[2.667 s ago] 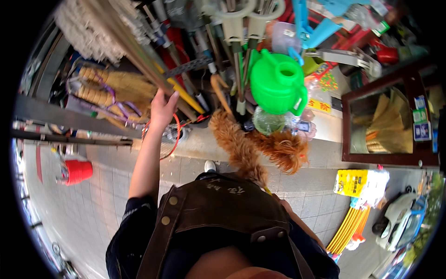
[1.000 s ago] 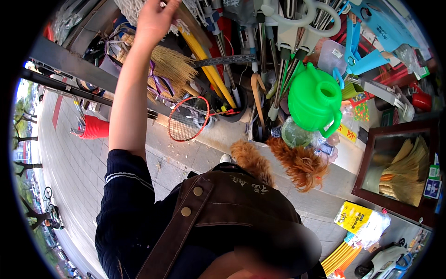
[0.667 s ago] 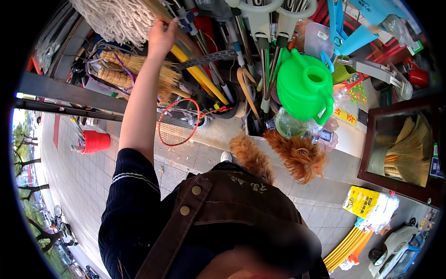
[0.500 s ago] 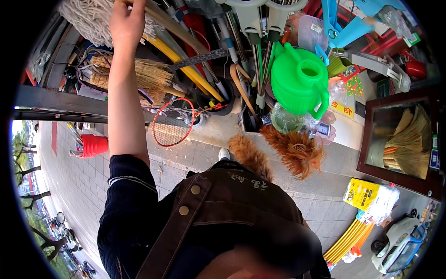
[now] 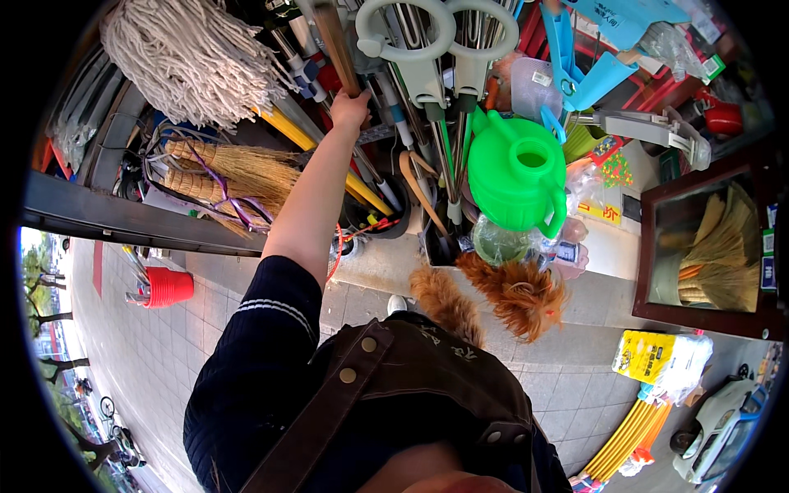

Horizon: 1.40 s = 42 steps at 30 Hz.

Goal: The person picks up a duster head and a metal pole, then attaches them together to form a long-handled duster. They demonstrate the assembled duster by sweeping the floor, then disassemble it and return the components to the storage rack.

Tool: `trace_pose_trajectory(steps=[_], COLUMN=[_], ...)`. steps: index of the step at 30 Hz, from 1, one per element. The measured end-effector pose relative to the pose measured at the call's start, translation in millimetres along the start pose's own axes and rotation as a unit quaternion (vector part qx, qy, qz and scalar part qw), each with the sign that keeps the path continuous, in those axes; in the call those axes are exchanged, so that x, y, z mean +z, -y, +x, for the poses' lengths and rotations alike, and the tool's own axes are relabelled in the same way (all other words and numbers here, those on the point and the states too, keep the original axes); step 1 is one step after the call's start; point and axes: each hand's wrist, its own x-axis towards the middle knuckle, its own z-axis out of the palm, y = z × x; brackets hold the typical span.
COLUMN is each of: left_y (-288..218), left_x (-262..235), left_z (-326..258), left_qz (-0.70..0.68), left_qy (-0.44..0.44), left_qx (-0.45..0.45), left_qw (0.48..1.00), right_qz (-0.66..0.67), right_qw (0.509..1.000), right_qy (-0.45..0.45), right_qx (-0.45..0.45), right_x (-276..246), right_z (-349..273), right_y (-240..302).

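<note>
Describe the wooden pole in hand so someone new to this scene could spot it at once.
Find the big white string mop head at the upper left. Right of it, the person's left hand grips the wooden pole, near the top edge. It is straight and brown, unlike the yellow poles and the hooked wooden handle below it.

One wide fisheye view looks steeply down from head height — brown apron (image 5: 440, 357) near, green watering can (image 5: 509, 177) farther off, paving (image 5: 181, 345) spreading left.
</note>
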Motion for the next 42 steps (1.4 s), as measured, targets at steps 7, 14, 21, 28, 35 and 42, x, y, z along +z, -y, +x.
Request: trace_pose_trajectory(steps=[7, 14, 21, 28, 35, 42], left_y=[41.1, 43.6, 77.9, 107.4, 48.1, -143.8], left_x=[-14.8, -2.4, 41.8, 28.4, -5.0, -55.9], left_z=[91.8, 130.6, 183.6, 259.8, 179.5, -169.5], left_qz=[-0.091, -0.047, -0.075, 0.027, 0.413, 0.100], left_qy=[0.077, 0.080, 0.117, 0.156, 0.122, 0.509], left_qx=[-0.097, -0.097, -0.240, -0.163, 0.249, 0.225], left_qw=[0.988, 0.991, 0.961, 0.974, 0.868, 0.825], right_qz=[-0.004, 0.006, 0.032, 0.042, -0.172, -0.203], right_qw=[0.998, 0.995, 0.987, 0.993, 0.970, 0.977], right_qy=[0.003, -0.009, -0.037, -0.044, 0.059, 0.059], right_qx=[0.065, 0.103, 0.151, 0.100, 0.163, 0.037], right_x=[-12.9, -10.2, 14.1, 31.3, -59.1, -153.2], right_z=[-10.7, -12.5, -25.8, -42.9, -53.0, -33.5], right_y=[40.1, 62.8, 80.9, 93.2, 204.6, 238.6])
